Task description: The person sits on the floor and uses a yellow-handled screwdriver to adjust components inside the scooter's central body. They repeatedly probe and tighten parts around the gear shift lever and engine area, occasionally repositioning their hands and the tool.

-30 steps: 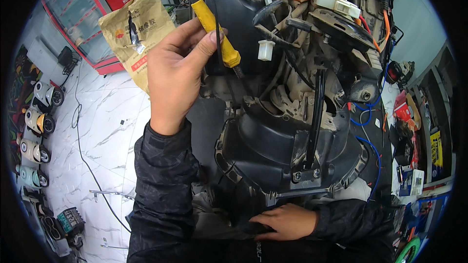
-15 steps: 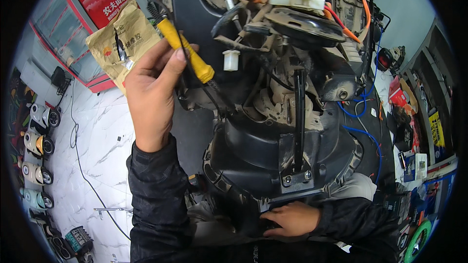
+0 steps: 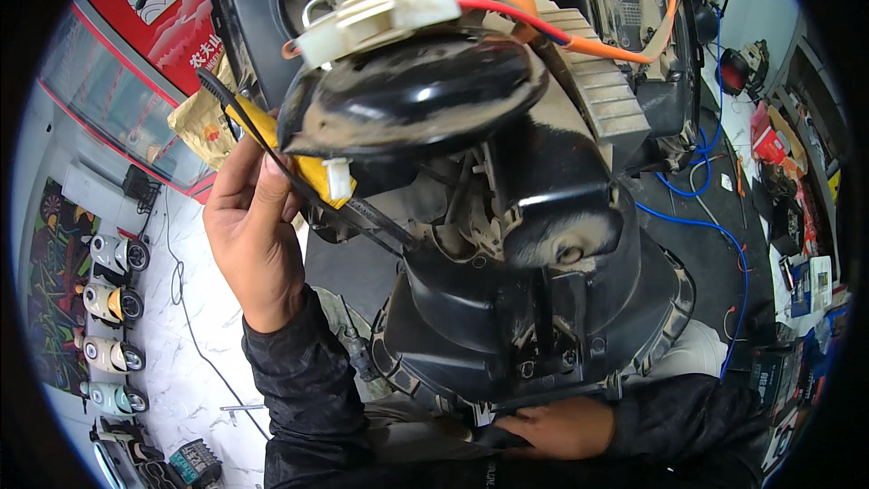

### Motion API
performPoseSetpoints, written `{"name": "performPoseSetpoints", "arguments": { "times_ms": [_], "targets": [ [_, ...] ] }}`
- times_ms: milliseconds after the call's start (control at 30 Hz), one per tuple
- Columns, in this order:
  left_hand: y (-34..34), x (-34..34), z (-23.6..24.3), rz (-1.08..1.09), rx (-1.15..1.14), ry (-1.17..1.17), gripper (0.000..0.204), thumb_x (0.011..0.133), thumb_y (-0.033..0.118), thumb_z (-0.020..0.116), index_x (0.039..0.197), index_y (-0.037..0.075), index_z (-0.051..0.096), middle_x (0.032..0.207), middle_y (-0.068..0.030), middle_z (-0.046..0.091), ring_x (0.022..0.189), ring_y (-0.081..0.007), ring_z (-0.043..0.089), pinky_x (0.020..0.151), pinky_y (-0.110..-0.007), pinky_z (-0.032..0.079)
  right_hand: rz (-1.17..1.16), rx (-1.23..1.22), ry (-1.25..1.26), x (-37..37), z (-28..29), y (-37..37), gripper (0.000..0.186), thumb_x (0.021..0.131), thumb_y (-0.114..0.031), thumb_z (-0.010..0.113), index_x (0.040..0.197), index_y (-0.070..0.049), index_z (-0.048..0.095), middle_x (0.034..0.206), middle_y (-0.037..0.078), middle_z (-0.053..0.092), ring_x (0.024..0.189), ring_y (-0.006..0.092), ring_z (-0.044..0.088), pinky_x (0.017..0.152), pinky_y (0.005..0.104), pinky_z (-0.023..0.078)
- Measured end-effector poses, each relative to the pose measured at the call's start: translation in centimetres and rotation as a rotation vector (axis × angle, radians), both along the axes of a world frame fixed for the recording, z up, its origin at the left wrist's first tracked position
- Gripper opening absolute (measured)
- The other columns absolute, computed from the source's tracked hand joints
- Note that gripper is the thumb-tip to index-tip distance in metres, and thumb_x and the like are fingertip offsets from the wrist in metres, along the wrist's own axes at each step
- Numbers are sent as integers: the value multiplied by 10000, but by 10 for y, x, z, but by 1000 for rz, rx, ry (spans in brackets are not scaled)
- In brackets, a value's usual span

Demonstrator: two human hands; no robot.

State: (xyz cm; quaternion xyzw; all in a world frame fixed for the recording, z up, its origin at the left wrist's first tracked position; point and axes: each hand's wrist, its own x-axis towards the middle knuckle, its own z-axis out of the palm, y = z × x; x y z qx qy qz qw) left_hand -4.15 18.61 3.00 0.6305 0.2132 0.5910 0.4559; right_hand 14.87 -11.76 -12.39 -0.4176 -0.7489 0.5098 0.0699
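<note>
A yellow tube-shaped cable piece (image 3: 317,179) with black wire at its ends is pinched between the thumb and fingers of my left hand (image 3: 258,226). A small white connector (image 3: 339,178) hangs in front of it. Close by on the right is a dusty, round black part (image 3: 416,95), with a larger white connector (image 3: 380,18) on red, orange and black wires above. My right hand (image 3: 566,426) rests with fingers stretched out by the near edge of a black plastic housing (image 3: 453,335); its fingertips are partly hard to see.
A tan paper bag (image 3: 195,131) and a red-framed glass cabinet (image 3: 118,118) are beyond my left hand. Blue hose (image 3: 697,222) lies on the right floor near shelves with boxes and packages. Small scooter figures (image 3: 113,303) line the left; a dark cable (image 3: 186,308) crosses the floor.
The view has shifted closer to the round part, which now looks larger and farther left. The left hand appears lower, still holding the yellow piece, now partly covered. The right hand stays by the housing edge.
</note>
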Motion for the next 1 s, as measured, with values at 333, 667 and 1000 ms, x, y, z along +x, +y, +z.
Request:
{"name": "performPoseSetpoints", "arguments": {
  "times_ms": [333, 667, 1000],
  "targets": [
    [13, -8, -8, 7, 102, 24, 458, 1013, 8, 683, 1450, -106, 611, 1328, -206, 746, 1127, -245, 763, 1009, -363, 610, 16, 400, -114, 7, -15, -13, 541, 1065, -319, 641, 1529, -51, 568, 1511, 229, 558, 1403, 406, 550, 1180, 523, 454],
    [11, -4, -3, 112, 230, 260, 403, 1059, 72, 649, 1426, -92, 636, 1299, -192, 759, 1081, -243, 772, 968, -360, 633, -96, 633, -144, 10, -23, -16, 478, 1108, -286, 588, 1545, -95, 599, 1563, 209, 554, 1423, 369, 559, 1196, 524, 447],
    [4, 21, 5, -78, 159, 21, 407, 1043, 43, 707, 1418, -106, 649, 1239, -171, 776, 1061, -187, 755, 966, -312, 601, -173, 332, 68, 13, -9, -1, 422, 1077, -226, 648, 1472, -77, 649, 1460, 199, 639, 1311, 340, 651, 1119, 426, 526]
  ]
}}
